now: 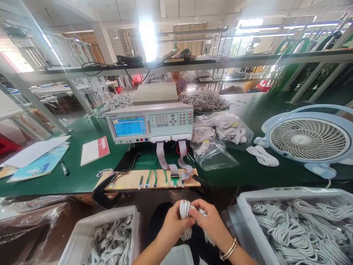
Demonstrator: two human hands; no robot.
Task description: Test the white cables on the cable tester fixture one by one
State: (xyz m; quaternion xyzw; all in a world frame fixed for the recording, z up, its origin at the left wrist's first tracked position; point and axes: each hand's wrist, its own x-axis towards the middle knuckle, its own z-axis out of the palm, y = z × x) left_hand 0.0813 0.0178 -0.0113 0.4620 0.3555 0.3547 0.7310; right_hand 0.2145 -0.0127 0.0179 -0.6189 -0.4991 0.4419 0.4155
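Both my hands hold one coiled bundle of white cable low in front of me, below the table edge. My left hand is closed round the coil's left side. On the right side my right hand, with a bangle at the wrist, pinches the same bundle. Just above them a wooden test board with connectors and green wires lies at the front of the green table. Grey ribbon cables run from it up to a cable tester with a lit blue screen.
A white bin full of cable coils stands at my right, a smaller bin with coils at my left. Bagged cables, a loose coil and a blue fan sit on the table's right; papers and a pen lie at left. A person sits behind the tester.
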